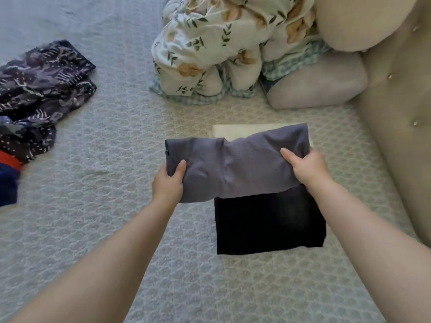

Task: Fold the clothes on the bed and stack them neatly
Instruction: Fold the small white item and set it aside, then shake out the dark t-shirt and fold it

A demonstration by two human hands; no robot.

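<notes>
Both hands grip a folded grey garment (235, 164), left hand (168, 180) at its 9 o'clock end, right hand (305, 169) at 3 o'clock; long axis crosswise, it hangs over the folded stack (268, 227)'s 12 o'clock half.

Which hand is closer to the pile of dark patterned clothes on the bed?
Left. The left hand grips the grey garment's left end, on the side toward the dark patterned clothes. The right hand grips the opposite end, farther away.
</notes>
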